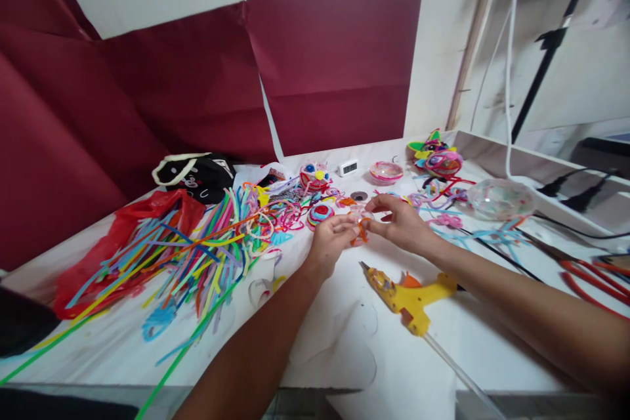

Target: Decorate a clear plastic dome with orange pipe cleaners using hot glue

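Near the middle of the table, a small clear, pinkish plastic piece [361, 212] is held between my hands. An orange pipe cleaner [363, 231] lies against it, bent. My left hand [332, 244] grips the piece from the left, fingers and thumb together. From the right, my right hand [399, 223] reaches in with curled fingers, its thumb pressing at the orange pipe cleaner. The fingers partly cover the piece, so its full shape is hidden. Just behind my left hand sits a red, white and blue coiled disc [319, 215]. A yellow glue gun [413, 295] with a glue stick lies below my right hand.
Many coloured pipe cleaners [221, 243] spread over a red plastic bag [123, 236] on the left. Behind are a decorated ball [315, 176], a small digital clock [347, 168] and a pink-rimmed bowl [386, 173]. A clear bowl [501, 199] and red-handled scissors [585, 269] lie right.
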Tool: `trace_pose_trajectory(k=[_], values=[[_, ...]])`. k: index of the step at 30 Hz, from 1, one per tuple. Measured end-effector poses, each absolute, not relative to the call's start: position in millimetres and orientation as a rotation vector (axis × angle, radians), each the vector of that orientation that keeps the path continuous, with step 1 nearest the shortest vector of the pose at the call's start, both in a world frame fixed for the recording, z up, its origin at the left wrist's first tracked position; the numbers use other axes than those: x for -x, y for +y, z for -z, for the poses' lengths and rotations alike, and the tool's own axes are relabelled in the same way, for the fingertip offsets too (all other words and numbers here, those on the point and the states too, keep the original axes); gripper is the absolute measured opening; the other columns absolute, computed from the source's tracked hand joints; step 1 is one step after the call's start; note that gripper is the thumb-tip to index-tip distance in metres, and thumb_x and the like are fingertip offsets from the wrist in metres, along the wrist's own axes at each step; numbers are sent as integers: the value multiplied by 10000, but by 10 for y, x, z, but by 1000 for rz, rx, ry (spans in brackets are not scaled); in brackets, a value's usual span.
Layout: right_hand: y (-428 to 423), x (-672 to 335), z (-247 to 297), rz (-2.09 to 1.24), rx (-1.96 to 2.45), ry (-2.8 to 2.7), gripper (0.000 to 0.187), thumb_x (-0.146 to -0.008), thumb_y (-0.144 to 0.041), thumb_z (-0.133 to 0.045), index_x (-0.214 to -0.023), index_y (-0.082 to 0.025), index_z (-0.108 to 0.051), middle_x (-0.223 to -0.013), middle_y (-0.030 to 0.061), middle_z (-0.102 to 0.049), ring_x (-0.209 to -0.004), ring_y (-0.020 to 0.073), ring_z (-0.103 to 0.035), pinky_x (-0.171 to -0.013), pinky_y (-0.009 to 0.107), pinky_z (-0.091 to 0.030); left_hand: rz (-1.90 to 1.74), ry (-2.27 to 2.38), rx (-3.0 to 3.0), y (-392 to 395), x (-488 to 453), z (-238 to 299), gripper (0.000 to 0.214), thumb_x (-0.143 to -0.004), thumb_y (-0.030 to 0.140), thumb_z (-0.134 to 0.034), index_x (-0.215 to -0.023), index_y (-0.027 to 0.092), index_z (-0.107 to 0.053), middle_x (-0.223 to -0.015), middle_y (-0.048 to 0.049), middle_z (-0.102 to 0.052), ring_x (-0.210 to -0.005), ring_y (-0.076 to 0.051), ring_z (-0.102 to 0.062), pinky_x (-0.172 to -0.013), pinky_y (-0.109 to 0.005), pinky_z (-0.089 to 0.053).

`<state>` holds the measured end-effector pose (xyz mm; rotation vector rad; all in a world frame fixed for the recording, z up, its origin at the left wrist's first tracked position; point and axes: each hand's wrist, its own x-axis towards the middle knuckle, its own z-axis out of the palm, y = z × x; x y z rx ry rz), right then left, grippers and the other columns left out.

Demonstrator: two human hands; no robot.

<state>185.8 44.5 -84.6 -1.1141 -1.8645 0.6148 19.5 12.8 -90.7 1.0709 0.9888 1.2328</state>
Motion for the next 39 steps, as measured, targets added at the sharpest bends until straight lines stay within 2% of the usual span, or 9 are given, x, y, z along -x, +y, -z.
trace_pose_trajectory(k=[5, 16, 22, 26, 33, 39], values=[[479, -1866, 893, -708, 1106, -1826, 273, -670, -281, -679, -909, -197, -577, -962, 57, -631, -889, 210, -608, -693, 330, -511, -1239, 983, -1094, 125, -202, 912, 317, -608, 210, -764, -871, 114, -615, -712, -17, -641, -672, -139, -655, -680, -298, -547], [453, -1849, 942, -676, 1121, -1797, 262, -688, -292, -652, -907, -186, -555, -940, 61, -622, -878, 210, -603, -715, 345, -508, -1208, 1020, -1134, 128, -210, 921, 270, -622, 182, -743, -853, 121, -619, -710, -16, -642, -677, -138, -652, -668, -280, -548], [459, -1857, 968, -705, 1125, -1762, 250, -676, -301, -655, -883, -200, -560, -931, 55, -624, -852, 209, -615, -685, 335, -516, -1175, 982, -1110, 151, -193, 922, 198, -703, 214, -678, -871, 119, -637, -830, -66, -682, -733, -164, -667, -689, -316, -558], [460, -1868, 964, -742, 1136, -1750, 246, -675, -326, -649, -865, -201, -555, -895, 56, -632, -821, 213, -624, -640, 327, -516, -1148, 922, -1118, 171, -162, 933, 249, -675, 232, -717, -887, 116, -656, -849, -78, -683, -763, -177, -665, -700, -326, -559], [453, -1889, 939, -800, 1129, -1725, 252, -657, -352, -664, -822, -201, -547, -867, 50, -628, -790, 209, -621, -639, 331, -504, -1120, 847, -1169, 186, -118, 959, 439, -548, 227, -821, -951, 129, -679, -879, -76, -671, -768, -176, -653, -705, -317, -545], [408, -1861, 894, -880, 1103, -1646, 255, -644, -351, -665, -805, -189, -551, -847, 44, -608, -782, 198, -610, -657, 325, -486, -1136, 843, -1213, 184, -130, 958, 451, -551, 225, -823, -971, 134, -687, -874, -80, -685, -686, -143, -641, -651, -272, -510]])
